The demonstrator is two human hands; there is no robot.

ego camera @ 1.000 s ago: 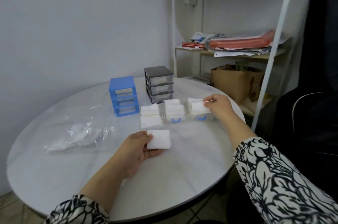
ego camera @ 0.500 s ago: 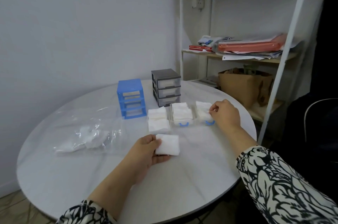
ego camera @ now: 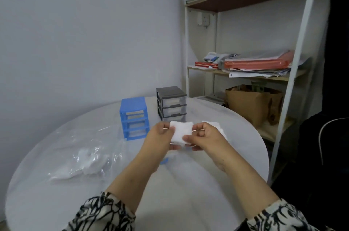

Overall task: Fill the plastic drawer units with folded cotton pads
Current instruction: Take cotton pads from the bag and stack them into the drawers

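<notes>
Two hands hold a white cotton pad (ego camera: 181, 132) above a round white table (ego camera: 188, 193), the left hand (ego camera: 160, 137) pinching its left edge and the right hand (ego camera: 204, 137) its right. A blue drawer unit (ego camera: 133, 117) and a grey drawer unit (ego camera: 171, 102) stand near the table's far edge. A clear plastic bag (ego camera: 85, 162) lies toward the left edge.

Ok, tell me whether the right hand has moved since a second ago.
Yes. The right hand has left the drawers by the grey drawer unit and come in toward the left hand, now pinching the cotton pad with it.
</notes>
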